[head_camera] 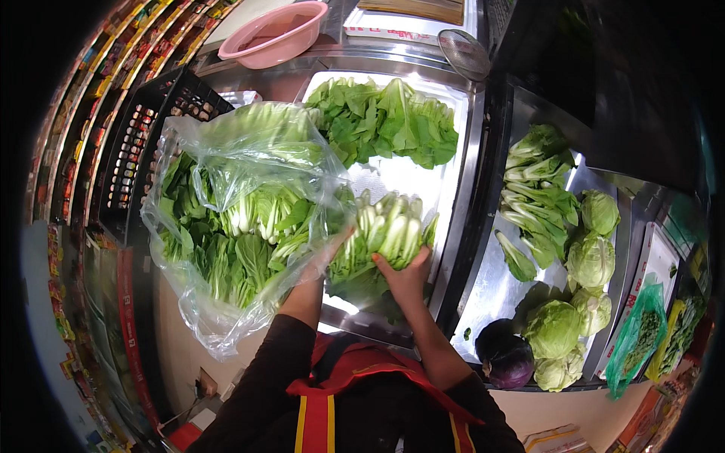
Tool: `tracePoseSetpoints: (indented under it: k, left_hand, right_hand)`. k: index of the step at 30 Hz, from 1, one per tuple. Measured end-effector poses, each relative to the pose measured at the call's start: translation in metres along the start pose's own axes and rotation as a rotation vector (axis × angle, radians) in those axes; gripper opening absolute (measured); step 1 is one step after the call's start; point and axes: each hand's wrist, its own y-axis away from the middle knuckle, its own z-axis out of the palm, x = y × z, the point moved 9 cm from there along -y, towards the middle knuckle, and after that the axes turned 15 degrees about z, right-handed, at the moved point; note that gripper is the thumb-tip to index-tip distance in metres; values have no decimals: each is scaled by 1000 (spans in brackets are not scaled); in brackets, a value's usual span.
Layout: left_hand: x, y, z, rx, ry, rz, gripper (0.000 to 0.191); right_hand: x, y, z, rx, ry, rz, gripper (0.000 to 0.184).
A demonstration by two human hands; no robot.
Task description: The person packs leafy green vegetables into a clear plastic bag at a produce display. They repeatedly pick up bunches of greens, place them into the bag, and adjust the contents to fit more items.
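Observation:
Both my hands are around a bunch of leafy greens with pale stalks (393,226), low over the front part of a white tray (391,175). My right hand (405,272) grips its right side, thumb across the leaves. My left hand (334,249) is at its left side, partly hidden by clear plastic. At the back of the tray lies a row of similar greens (391,119), stalks away from me. Left of the tray stands a large clear plastic bag (209,317), its mouth open, holding many more bunches of greens (243,266).
A black plastic crate (127,164) stands behind the bag. A pink basin (277,37) and a mesh strainer (464,55) are beyond the tray. To the right, a metal counter holds loose greens (532,198), round green cabbages (552,328) and a purple cabbage (504,354).

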Motion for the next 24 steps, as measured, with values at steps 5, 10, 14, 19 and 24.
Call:
tracePoseSetpoints:
  k: [5, 10, 14, 19, 24]
  left_hand:
    - [43, 10, 37, -27, -78, 23, 62]
    - [95, 28, 71, -32, -280, 25, 74]
    - [108, 27, 66, 4, -375, -74, 70]
    - [75, 19, 86, -168, -150, -134, 73]
    - [35, 12, 57, -191, -444, -116, 85]
  right_hand:
    - [41, -16, 16, -215, -272, 228, 94]
    - [58, -37, -3, -72, -393, 271, 83]
    - [56, -35, 9, -193, -609, 275, 82]
    - [54, -39, 12, -311, -603, 311, 93]
    - [30, -27, 13, -497, -770, 307, 82]
